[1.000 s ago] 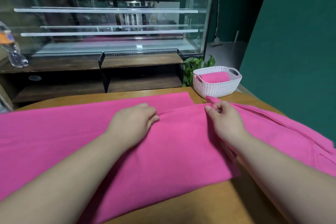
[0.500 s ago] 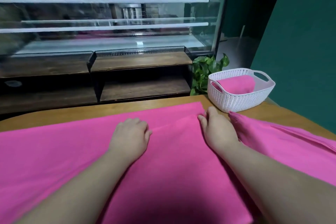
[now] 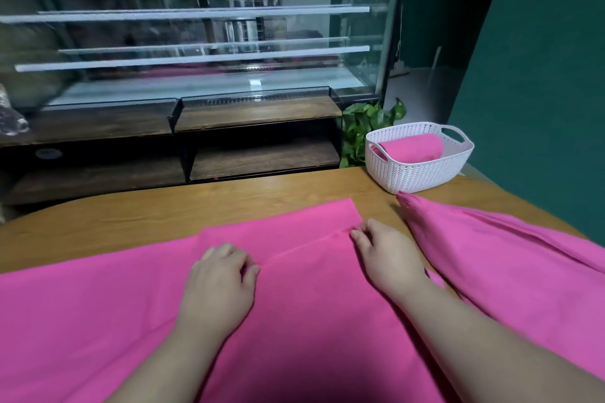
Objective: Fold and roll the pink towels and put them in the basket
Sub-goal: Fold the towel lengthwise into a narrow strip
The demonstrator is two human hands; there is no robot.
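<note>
- The pink towel [image 3: 311,304] lies flat on the tabletop [image 3: 163,209], long axis left to right.
- The left hand [image 3: 219,285] and right hand [image 3: 386,255], fingers curled, each pinch its folded edge.

towel [image 3: 311,321]: matt cloth | basket [image 3: 422,173]: woven-look plastic | table [image 3: 163,209]: smooth wood

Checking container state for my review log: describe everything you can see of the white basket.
The white basket is woven-look plastic, oblong, with perforated walls and a cut-out handle at each end. It stands upright on the far right corner of the wooden table, beside a plant. One rolled pink towel lies inside. The tip of the bunched towel reaches its base; contact is unclear. The left hand and right hand pinch the spread towel, apart from it.
</note>
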